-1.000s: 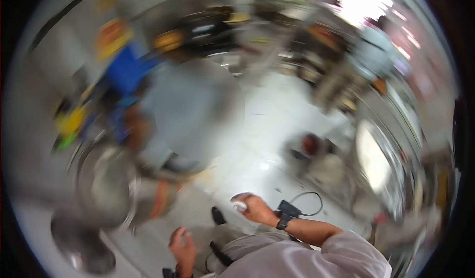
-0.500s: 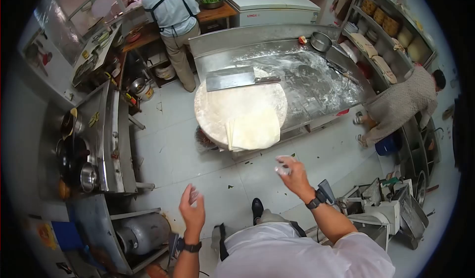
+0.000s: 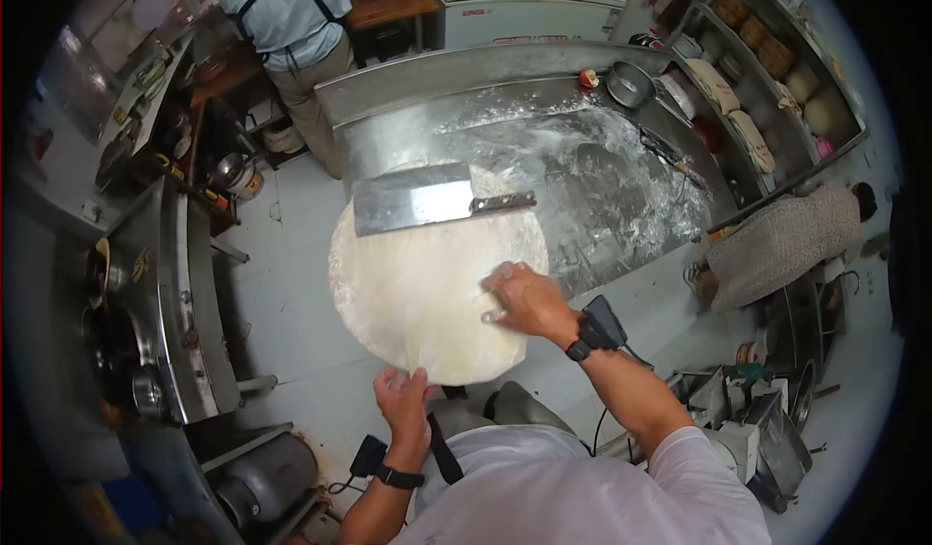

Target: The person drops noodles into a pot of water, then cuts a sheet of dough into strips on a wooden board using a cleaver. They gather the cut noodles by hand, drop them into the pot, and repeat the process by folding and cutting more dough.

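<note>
On the near part of the round board (image 3: 361,288), here's the pale dough sheet (image 3: 449,336), lying flat, its near edge right by the board's rim on the person's side. Pale on pale, so its far outline melts into the floury surface, and which way its long axis runs, I cannot tell. To the hands! The left hand (image 3: 403,409) is at that near edge, thumb up against it, fingers bent; whether it pinches the dough, I cannot tell. The right hand (image 3: 532,304) comes in over the right side, fingers bent and thumb set well apart, a wide grip, tips down at the sheet.

Just beyond, across the far part of the board, a big cleaver (image 3: 427,200): long axis nearly crosswise, blade to the left, dark handle pointing right and tipped slightly away from the person. Under it all, the steel tabletop (image 3: 582,196), streaked with white powder off to the right. At its far right corner, a metal pan (image 3: 631,85), handle slanting towards the near right, with a small red-and-white item (image 3: 588,79) just beside it. Further out, a co-worker in a light blue shirt (image 3: 296,11), back turned.
</note>
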Motion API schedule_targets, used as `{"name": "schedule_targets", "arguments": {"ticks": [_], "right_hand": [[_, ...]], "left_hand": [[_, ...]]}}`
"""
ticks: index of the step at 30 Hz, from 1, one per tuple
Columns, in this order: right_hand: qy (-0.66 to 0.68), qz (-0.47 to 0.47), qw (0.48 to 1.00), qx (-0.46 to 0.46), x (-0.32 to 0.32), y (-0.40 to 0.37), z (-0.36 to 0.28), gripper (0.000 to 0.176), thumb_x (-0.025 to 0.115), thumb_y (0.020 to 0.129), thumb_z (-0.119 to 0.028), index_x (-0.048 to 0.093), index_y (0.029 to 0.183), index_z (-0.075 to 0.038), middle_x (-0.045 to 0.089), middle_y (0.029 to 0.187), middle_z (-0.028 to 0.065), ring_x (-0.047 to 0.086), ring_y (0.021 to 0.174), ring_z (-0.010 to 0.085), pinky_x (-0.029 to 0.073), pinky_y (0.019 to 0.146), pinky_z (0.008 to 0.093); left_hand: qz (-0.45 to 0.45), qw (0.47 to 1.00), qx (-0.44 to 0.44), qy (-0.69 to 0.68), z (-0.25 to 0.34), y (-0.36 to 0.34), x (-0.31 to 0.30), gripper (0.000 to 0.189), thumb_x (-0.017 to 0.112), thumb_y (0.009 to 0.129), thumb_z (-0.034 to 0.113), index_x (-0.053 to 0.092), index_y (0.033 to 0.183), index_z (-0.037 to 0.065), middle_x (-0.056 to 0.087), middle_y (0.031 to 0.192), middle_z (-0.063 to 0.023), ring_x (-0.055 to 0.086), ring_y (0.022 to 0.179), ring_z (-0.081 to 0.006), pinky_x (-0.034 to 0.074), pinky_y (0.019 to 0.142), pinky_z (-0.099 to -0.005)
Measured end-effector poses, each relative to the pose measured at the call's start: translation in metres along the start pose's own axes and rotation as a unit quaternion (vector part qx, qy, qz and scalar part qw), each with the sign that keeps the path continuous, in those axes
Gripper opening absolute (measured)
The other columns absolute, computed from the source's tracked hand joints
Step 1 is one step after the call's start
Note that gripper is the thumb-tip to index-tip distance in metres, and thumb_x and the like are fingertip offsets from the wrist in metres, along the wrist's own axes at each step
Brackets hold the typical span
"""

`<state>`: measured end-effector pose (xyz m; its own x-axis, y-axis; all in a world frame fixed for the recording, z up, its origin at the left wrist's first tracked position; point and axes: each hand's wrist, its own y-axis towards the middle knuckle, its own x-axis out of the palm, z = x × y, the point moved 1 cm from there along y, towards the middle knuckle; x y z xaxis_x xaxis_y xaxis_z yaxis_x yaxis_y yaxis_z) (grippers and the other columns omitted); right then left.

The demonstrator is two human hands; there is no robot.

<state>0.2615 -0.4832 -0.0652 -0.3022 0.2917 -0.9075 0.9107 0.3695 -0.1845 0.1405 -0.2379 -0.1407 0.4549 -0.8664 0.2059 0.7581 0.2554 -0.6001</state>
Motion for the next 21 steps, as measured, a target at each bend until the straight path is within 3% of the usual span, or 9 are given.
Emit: {"name": "schedule_targets", "arguments": {"ticks": [6,8,9,12,15,16,18,21], "right_hand": [[0.025,-0.008,0.998,-0.057,0.011,0.031,0.028,0.056,0.085,0.073,-0.046,0.069,0.106,-0.004,0.067,0.106,0.0171,0.065,0.103,0.0364,0.054,0.089,0.0445],[0.039,-0.098,0.991,-0.079,0.006,0.037,0.029,0.054,0.084,0.074,-0.047,0.071,0.102,-0.003,0.068,0.104,0.017,0.065,0.103,0.036,0.053,0.087,0.0446],[0.043,-0.088,0.99,-0.105,0.003,0.038,0.031,0.053,0.084,0.073,-0.048,0.072,0.098,-0.003,0.068,0.102,0.0171,0.065,0.104,0.0362,0.053,0.086,0.044],[0.026,-0.064,0.986,-0.152,0.0,0.038,0.031,0.056,0.08,0.079,-0.05,0.07,0.103,-0.001,0.069,0.101,0.0198,0.066,0.102,0.0366,0.054,0.088,0.0465],[0.065,-0.141,0.975,-0.158,-0.008,0.039,0.03,0.056,0.078,0.082,-0.048,0.067,0.106,0.001,0.07,0.094,0.0228,0.069,0.095,0.039,0.054,0.084,0.0492],[0.059,-0.126,0.973,-0.182,-0.009,0.039,0.032,0.053,0.077,0.084,-0.044,0.065,0.109,0.002,0.072,0.091,0.0232,0.07,0.091,0.0412,0.054,0.081,0.0509],[0.107,-0.1,0.971,-0.191,0.006,0.041,0.04,0.045,0.079,0.081,-0.04,0.066,0.098,0.0,0.071,0.094,0.021,0.069,0.097,0.0374,0.052,0.085,0.0479],[0.142,-0.122,0.962,-0.199,0.013,0.048,0.048,0.043,0.078,0.083,-0.038,0.066,0.101,-0.002,0.072,0.096,0.0209,0.068,0.102,0.0373,0.051,0.086,0.0474]], "left_hand": [[0.063,0.998,-0.015,0.018,0.006,-0.007,0.013,0.056,0.073,0.091,0.006,0.034,0.131,0.008,0.056,0.118,-0.0155,0.065,0.095,-0.0218,0.062,0.075,-0.0367],[0.11,0.994,-0.008,0.009,0.006,-0.01,0.02,0.056,0.072,0.09,0.004,0.034,0.13,0.009,0.055,0.115,-0.0138,0.065,0.095,-0.0214,0.061,0.075,-0.0369],[0.133,0.991,0.0,0.023,0.004,-0.009,0.021,0.056,0.072,0.089,0.004,0.035,0.132,0.008,0.054,0.114,-0.0118,0.064,0.094,-0.0212,0.06,0.073,-0.0362],[0.184,0.981,0.028,0.054,0.003,-0.016,0.028,0.055,0.072,0.09,0.004,0.038,0.134,0.007,0.056,0.114,-0.0108,0.064,0.094,-0.0207,0.058,0.072,-0.0345],[0.174,0.98,0.079,0.05,0.003,-0.021,0.036,0.052,0.072,0.089,0.003,0.044,0.133,0.005,0.061,0.109,-0.0099,0.063,0.092,-0.0186,0.056,0.072,-0.0325],[0.201,0.975,0.081,0.05,0.002,-0.025,0.036,0.052,0.072,0.089,0.003,0.044,0.133,0.005,0.061,0.109,-0.0099,0.063,0.092,-0.0186,0.056,0.072,-0.0325],[0.185,0.973,0.112,0.076,0.003,-0.024,0.038,0.052,0.072,0.087,-0.002,0.047,0.131,0.002,0.06,0.108,-0.0099,0.063,0.092,-0.0174,0.055,0.075,-0.032],[0.196,0.959,0.158,0.13,0.007,-0.022,0.042,0.05,0.071,0.084,-0.007,0.049,0.128,-0.001,0.059,0.106,-0.0096,0.061,0.095,-0.016,0.053,0.081,-0.0295]]}}
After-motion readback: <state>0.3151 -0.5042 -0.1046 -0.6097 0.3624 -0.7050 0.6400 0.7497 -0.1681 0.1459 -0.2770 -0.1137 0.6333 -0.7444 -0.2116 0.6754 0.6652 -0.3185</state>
